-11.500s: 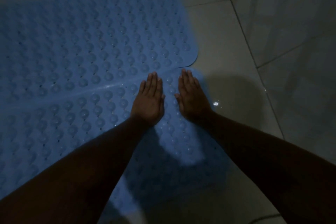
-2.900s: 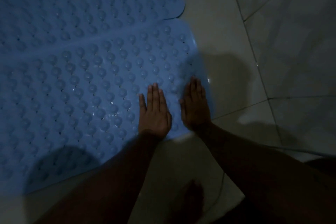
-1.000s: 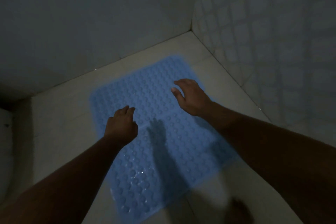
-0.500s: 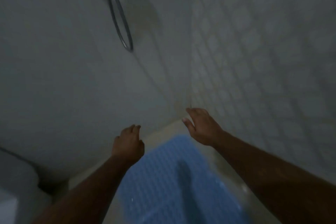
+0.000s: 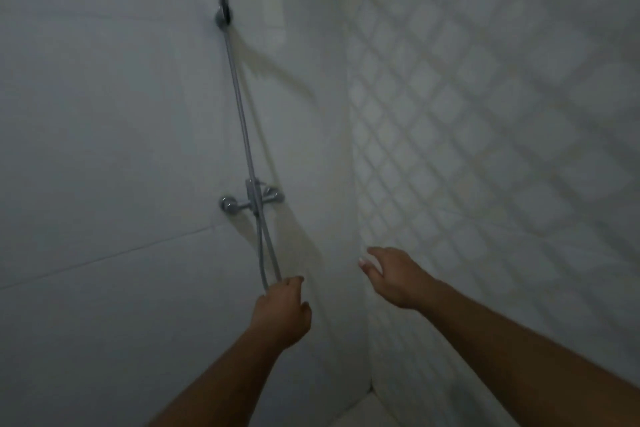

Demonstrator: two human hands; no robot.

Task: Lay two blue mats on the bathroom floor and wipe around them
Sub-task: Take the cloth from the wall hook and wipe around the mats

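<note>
Neither blue mat is in view; the camera faces the shower corner. My left hand [image 5: 281,313] is raised in front of the left wall with its fingers loosely curled and nothing visibly in it. Its knuckles cover the bottom of the hanging loop of the shower hose [image 5: 242,121], and I cannot tell whether they touch. My right hand [image 5: 393,277] is held out near the wall corner, fingers spread, palm down, holding nothing.
A chrome shower mixer [image 5: 251,199] sits on the left wall, with the hose running up to a bracket [image 5: 222,15]. The right wall [image 5: 485,114] has small diamond-pattern tiles. A sliver of floor [image 5: 367,412] shows at the bottom.
The view has swung up from the floor to the walls, so the mats have dropped out of sight. Both hands lifted off the mat and now hover in the air, empty.
</note>
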